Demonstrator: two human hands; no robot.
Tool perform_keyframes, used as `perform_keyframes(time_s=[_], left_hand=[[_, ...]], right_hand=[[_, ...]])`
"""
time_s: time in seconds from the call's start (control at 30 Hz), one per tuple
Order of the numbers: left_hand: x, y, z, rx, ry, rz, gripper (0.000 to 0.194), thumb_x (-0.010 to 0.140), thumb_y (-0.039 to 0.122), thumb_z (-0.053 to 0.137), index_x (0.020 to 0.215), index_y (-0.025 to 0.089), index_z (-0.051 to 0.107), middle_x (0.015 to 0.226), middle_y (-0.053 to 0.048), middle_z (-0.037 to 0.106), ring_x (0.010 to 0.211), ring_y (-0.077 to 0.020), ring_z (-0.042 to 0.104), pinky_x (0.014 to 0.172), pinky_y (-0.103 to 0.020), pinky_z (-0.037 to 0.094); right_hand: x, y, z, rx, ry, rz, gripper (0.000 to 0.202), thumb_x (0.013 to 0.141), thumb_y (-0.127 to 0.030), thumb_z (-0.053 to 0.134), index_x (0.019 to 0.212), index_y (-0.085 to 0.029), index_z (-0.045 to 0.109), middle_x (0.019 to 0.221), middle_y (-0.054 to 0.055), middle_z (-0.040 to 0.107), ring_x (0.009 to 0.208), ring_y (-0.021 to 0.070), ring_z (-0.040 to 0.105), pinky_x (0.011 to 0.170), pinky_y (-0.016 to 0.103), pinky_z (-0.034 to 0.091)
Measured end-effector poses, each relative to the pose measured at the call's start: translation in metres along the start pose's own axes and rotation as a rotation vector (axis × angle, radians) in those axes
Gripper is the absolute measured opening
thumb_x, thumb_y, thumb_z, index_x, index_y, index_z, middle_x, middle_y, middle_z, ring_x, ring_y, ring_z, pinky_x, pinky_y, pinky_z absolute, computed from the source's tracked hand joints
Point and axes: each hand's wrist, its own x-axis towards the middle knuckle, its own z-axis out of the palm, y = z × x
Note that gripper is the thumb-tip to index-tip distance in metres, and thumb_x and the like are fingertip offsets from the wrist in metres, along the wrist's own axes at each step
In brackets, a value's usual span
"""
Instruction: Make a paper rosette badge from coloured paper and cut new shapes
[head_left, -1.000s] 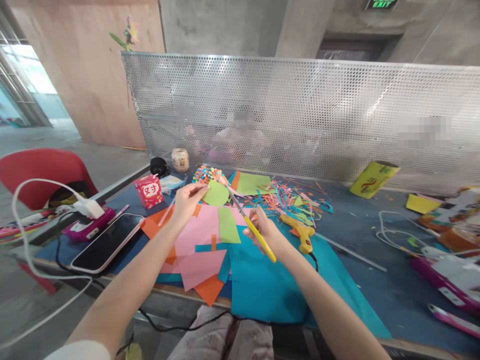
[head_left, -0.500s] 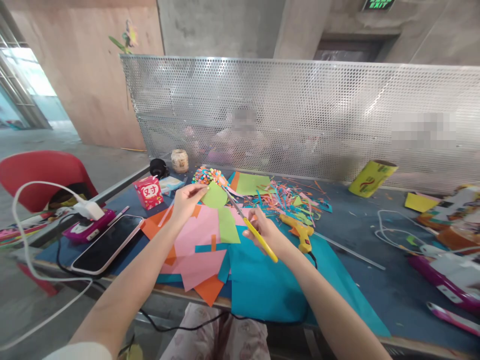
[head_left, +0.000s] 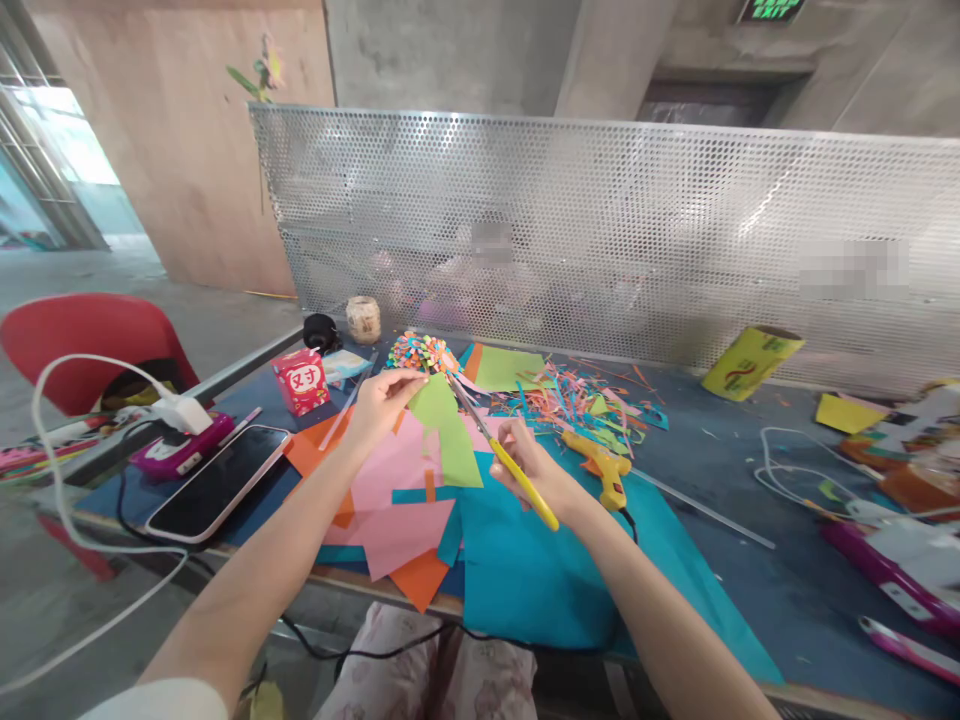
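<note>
My left hand [head_left: 384,398] pinches the edge of a small green paper piece [head_left: 433,402] over the pile of sheets. My right hand [head_left: 529,460] is wrapped round yellow-handled scissors [head_left: 517,474], whose blades point up and left beside the green piece. Under my hands lie pink paper [head_left: 409,525], a larger green sheet [head_left: 460,460] and a blue sheet [head_left: 540,570]. Just behind the green piece is a bundle of multicoloured curled paper [head_left: 421,354]. Right of it spreads a heap of thin paper strips [head_left: 577,395].
A yellow glue gun [head_left: 604,468] lies right of my right hand. At the left are a phone [head_left: 217,485], a red box [head_left: 301,381] and a purple power strip [head_left: 182,447]. A perforated metal screen [head_left: 600,220] stands behind, with a yellow tube [head_left: 751,362] before it.
The green piece in my left hand has turned and looks narrower, lower and closer to the green sheet. The whole view has shifted slightly. Both hands keep their grips.
</note>
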Motion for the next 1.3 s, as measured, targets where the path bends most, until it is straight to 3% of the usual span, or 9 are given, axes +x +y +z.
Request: perform_keyframes(time_s=[0.23,0.43,0.6,0.7,0.77,0.9,0.97,1.3], left_hand=[[0.0,-0.003,-0.001,0.045,-0.044,0.041,0.02,0.074,0.038,0.064,0.079,0.021,0.073,0.083,-0.005,0.072,0.074,-0.0174,0.063,0.068,-0.026,0.046],[-0.005,0.011,0.002,0.024,-0.113,0.023,0.018,0.073,0.036,0.065,0.078,0.021,0.073,0.079,-0.005,0.072,0.072,-0.0181,0.063,0.066,-0.026,0.047],[-0.004,0.011,0.003,-0.028,-0.145,-0.016,0.02,0.074,0.035,0.064,0.082,0.018,0.072,0.084,-0.007,0.072,0.078,-0.0187,0.065,0.073,-0.028,0.048],[-0.001,0.008,0.004,-0.137,-0.152,-0.115,0.028,0.071,0.035,0.068,0.091,0.016,0.068,0.085,-0.007,0.07,0.08,-0.0183,0.065,0.072,-0.028,0.049],[-0.001,0.008,0.005,-0.258,-0.172,-0.264,0.043,0.066,0.036,0.073,0.102,0.015,0.062,0.088,-0.007,0.069,0.078,-0.0181,0.065,0.067,-0.028,0.051],[-0.008,0.013,0.009,-0.434,-0.434,-0.559,0.058,0.058,0.033,0.081,0.107,0.016,0.054,0.092,-0.009,0.069,0.075,-0.0202,0.067,0.06,-0.029,0.052],[-0.011,0.016,0.011,-0.457,-0.517,-0.592,0.057,0.057,0.03,0.082,0.104,0.016,0.053,0.084,-0.007,0.07,0.074,-0.0203,0.068,0.062,-0.029,0.052],[-0.017,0.016,0.017,-0.45,-0.485,-0.564,0.051,0.057,0.029,0.082,0.097,0.017,0.053,0.074,-0.003,0.07,0.069,-0.0179,0.068,0.064,-0.028,0.051]], right_hand=[[0.003,0.011,0.002,-0.062,-0.051,-0.008,0.039,0.078,-0.049,0.056,0.091,-0.023,0.029,0.068,-0.006,0.043,0.052,0.0088,0.041,0.043,0.021,0.031],[0.003,0.011,0.001,-0.063,-0.065,-0.006,0.034,0.08,-0.047,0.051,0.086,-0.024,0.028,0.062,-0.008,0.037,0.049,0.0079,0.036,0.043,0.02,0.028],[0.002,0.007,0.001,-0.049,-0.097,-0.012,0.032,0.082,-0.046,0.05,0.085,-0.024,0.027,0.057,-0.009,0.036,0.047,0.0073,0.034,0.043,0.019,0.025],[0.001,0.003,0.002,-0.063,-0.088,0.01,0.033,0.082,-0.047,0.05,0.086,-0.024,0.028,0.058,-0.009,0.037,0.045,0.0066,0.034,0.041,0.018,0.025],[0.0,0.0,0.001,-0.074,-0.069,0.014,0.033,0.081,-0.047,0.05,0.087,-0.023,0.028,0.059,-0.009,0.037,0.044,0.0066,0.035,0.04,0.018,0.026],[0.0,-0.004,0.0,-0.091,-0.018,0.017,0.032,0.082,-0.046,0.05,0.087,-0.024,0.027,0.063,-0.008,0.039,0.045,0.0064,0.037,0.04,0.018,0.028],[-0.001,-0.004,-0.001,-0.091,0.004,0.03,0.032,0.083,-0.046,0.049,0.088,-0.024,0.026,0.063,-0.008,0.039,0.045,0.0065,0.037,0.04,0.018,0.028],[0.0,-0.001,0.002,-0.104,0.05,0.039,0.034,0.082,-0.05,0.047,0.088,-0.024,0.026,0.064,-0.007,0.038,0.047,0.0079,0.037,0.043,0.02,0.03]])
